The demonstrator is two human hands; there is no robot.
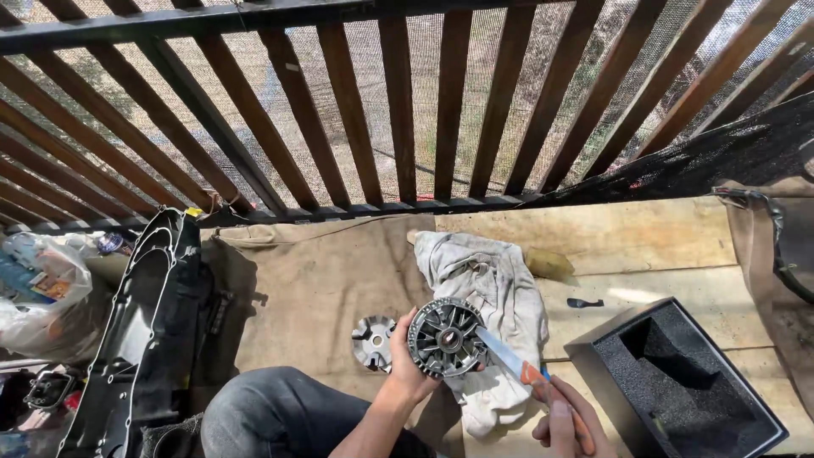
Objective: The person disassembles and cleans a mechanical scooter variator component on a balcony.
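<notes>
Two hands work low in the middle of the frame, above a tan cloth spread over wooden planks. The left hand [405, 366] is closed around the rim of a round, finned metal pulley [446, 337], holding it on edge with its ribbed face and central hub turned up toward the camera. The right hand [566, 421], at the lower right of centre, is wrapped tight around the orange handle of a knife [507, 360]; its pale blade slants up and left, and the tip rests at the pulley's hub.

Just left of the pulley, a smaller silver disc with cut-outs [372, 341] lies flat on the tan cloth [314, 288], close to the left hand but not touching it. A crumpled white rag [496, 297] lies under and behind the pulley, running from the centre of the frame down toward the right hand. At the lower right, an open black case lined with foam [678, 382] sits on the planks [661, 246], near the right hand. A small dark piece [585, 302] lies on the planks above the case.

At the left edge, a large black engine cover [144, 331] leans upright beside a plastic bag [42, 297]. The person's knee in dark trousers [271, 411] shows at the bottom. A dark wooden railing [398, 102] backed with mesh fills the upper half of the frame.
</notes>
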